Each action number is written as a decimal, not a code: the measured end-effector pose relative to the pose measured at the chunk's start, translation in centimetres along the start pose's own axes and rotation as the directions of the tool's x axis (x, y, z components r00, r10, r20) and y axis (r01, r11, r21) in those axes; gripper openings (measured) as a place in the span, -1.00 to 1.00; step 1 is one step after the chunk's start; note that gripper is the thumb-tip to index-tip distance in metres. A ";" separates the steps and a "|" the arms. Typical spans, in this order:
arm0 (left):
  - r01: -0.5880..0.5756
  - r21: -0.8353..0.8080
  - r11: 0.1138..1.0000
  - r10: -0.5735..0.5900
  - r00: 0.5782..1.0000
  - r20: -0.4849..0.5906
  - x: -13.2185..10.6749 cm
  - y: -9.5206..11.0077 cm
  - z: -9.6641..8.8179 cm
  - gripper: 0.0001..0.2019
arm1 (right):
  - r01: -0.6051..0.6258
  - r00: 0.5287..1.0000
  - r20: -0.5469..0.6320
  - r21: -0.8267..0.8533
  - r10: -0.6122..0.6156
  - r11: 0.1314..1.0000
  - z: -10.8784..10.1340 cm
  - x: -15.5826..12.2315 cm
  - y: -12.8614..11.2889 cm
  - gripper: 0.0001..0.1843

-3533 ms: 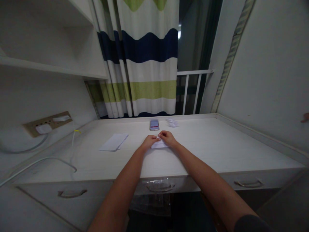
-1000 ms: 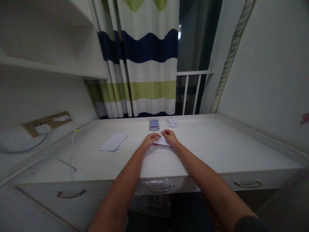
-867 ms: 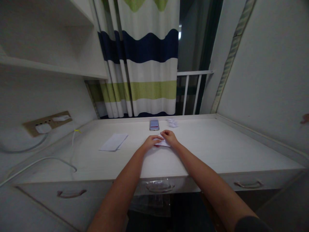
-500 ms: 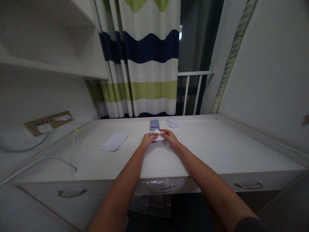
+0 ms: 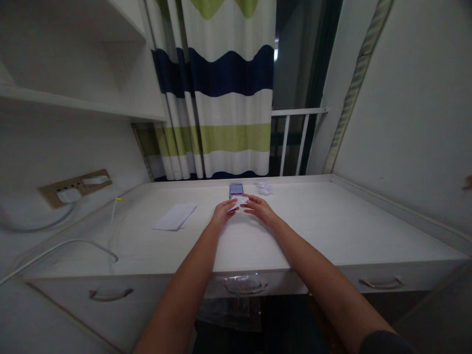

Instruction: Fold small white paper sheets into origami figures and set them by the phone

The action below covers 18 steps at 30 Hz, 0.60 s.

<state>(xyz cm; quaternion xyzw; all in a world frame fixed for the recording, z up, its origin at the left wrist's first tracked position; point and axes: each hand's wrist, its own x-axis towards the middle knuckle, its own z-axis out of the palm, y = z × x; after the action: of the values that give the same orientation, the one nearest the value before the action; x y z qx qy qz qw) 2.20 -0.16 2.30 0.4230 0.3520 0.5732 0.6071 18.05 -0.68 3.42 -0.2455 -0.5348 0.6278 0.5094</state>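
Observation:
Both of my hands meet over the middle of the white desk (image 5: 332,231). My left hand (image 5: 222,214) and my right hand (image 5: 260,208) pinch a small folded white paper (image 5: 239,201) between their fingertips, lifted a little off the desk. A phone (image 5: 236,190) with a lit screen lies just behind the paper. A crumpled white paper scrap (image 5: 264,187) sits to the right of the phone.
A flat white sheet (image 5: 175,217) lies on the desk to the left. White cables (image 5: 73,246) run from a wall socket strip (image 5: 72,187) at the left. Shelves hang above left, a striped curtain (image 5: 228,93) hangs behind, and drawers with handles (image 5: 110,294) line the front.
The folded paper lay flat on the desk under my fingers; now both hands have raised it and moved it slightly away from me, toward the phone.

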 end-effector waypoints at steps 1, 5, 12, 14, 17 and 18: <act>0.007 -0.014 1.000 -0.007 1.000 0.000 0.0 0.0 0.0 -0.80 | -0.002 1.000 0.008 0.005 0.002 1.000 0.0 0.0 0.0 -0.65; 0.022 -0.046 0.999 -0.022 1.000 -0.005 -0.1 0.2 0.1 -0.82 | -0.006 1.000 0.013 -0.007 0.006 1.000 0.0 0.0 0.1 -0.64; 0.017 -0.035 0.999 -0.018 1.000 -0.018 -0.3 0.3 0.3 -0.83 | -0.002 1.000 0.005 -0.034 0.002 0.999 0.0 -0.2 -0.1 -0.61; 0.016 -0.006 1.000 -0.016 1.000 -0.020 -0.3 0.3 0.2 -0.82 | -0.005 1.000 -0.020 -0.053 0.004 0.999 -0.1 -0.2 -0.2 -0.62; 0.013 0.041 0.999 -0.012 1.000 -0.007 -0.3 0.1 0.2 -0.81 | -0.016 0.998 -0.061 -0.091 0.011 0.996 -0.1 -0.1 -0.1 -0.64; 0.012 0.053 0.999 -0.012 1.000 0.002 -0.2 0.0 0.1 -0.80 | -0.020 0.998 -0.068 -0.101 0.013 0.995 -0.1 -0.1 0.0 -0.65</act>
<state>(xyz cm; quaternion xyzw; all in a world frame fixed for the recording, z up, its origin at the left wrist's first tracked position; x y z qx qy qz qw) 2.29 -0.41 2.35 0.4376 0.3690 0.5596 0.5994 18.14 -0.71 3.42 -0.2963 -0.5465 0.5956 0.5087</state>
